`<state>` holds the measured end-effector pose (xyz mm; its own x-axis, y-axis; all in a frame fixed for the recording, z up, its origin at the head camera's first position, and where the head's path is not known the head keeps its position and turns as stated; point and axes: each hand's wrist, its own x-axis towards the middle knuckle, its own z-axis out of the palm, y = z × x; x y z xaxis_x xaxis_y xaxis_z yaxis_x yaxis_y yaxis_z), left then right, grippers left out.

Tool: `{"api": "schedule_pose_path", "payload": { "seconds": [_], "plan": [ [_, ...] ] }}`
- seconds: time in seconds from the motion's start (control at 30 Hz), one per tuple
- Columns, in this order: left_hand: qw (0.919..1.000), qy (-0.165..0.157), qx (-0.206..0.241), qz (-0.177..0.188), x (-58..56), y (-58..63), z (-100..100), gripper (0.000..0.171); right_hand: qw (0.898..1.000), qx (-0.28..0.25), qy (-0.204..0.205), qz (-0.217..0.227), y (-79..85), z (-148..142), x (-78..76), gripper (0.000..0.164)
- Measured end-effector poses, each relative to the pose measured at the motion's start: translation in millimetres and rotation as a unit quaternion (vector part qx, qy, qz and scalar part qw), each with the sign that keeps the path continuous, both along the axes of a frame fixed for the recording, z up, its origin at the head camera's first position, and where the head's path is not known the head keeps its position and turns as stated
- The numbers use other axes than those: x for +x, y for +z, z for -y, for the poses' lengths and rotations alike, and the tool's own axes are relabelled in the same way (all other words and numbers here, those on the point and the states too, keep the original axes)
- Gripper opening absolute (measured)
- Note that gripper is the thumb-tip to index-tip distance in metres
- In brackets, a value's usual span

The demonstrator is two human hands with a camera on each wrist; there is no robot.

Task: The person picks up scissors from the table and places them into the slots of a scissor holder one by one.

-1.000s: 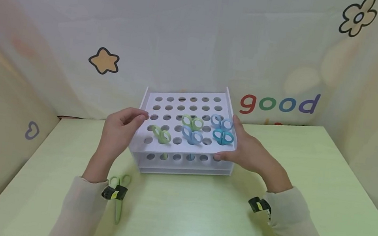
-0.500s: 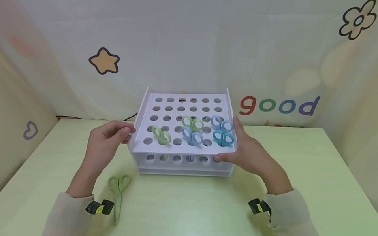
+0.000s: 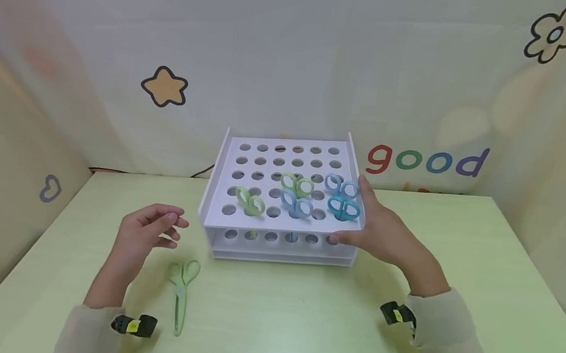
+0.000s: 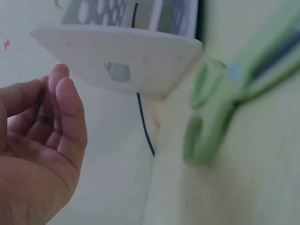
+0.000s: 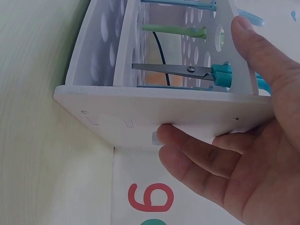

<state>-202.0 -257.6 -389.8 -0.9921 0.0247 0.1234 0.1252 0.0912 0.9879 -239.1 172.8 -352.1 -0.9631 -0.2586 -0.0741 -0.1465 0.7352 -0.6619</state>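
Observation:
A white rack with rows of round holes (image 3: 284,224) stands at the back of the table. My right hand (image 3: 393,236) holds its right side, thumb over the front edge and fingers against the side panel (image 5: 108,112). Hanging handles-up in the rack are teal scissors (image 3: 343,210), light blue scissors (image 3: 296,207), light green scissors (image 3: 249,203) and several others. My left hand (image 3: 149,230) hovers left of the rack, fingers loosely bent and holding nothing. Just below it, green scissors (image 3: 181,300) lie on the table, rings toward the rack.
The pale green table (image 3: 273,330) meets a printed cloth backdrop (image 3: 276,68) right behind the rack. A thin dark cable (image 4: 144,119) runs along the table's back edge. Each wrist wears a small black camera (image 3: 134,324).
My left hand has let go of the rack's left side and moved down and left, near the green scissors on the table. The right hand keeps its hold on the rack.

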Motion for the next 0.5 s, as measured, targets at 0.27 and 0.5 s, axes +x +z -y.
{"api": "schedule_pose_path", "payload": {
  "seconds": [0.27, 0.5],
  "plan": [
    [0.9852, -0.061, -0.122, 0.104, -2.3, -21.2, 19.6, 0.033, 1.000, -0.009, 0.004, -0.005, 0.4, -3.0, -0.1, 0.134],
    [0.9664, -0.115, -0.193, 0.125, 1.2, -36.6, 40.0, 0.037, 1.000, -0.005, 0.007, 0.001, -1.0, -1.8, -2.5, 0.135]
  ]
}}
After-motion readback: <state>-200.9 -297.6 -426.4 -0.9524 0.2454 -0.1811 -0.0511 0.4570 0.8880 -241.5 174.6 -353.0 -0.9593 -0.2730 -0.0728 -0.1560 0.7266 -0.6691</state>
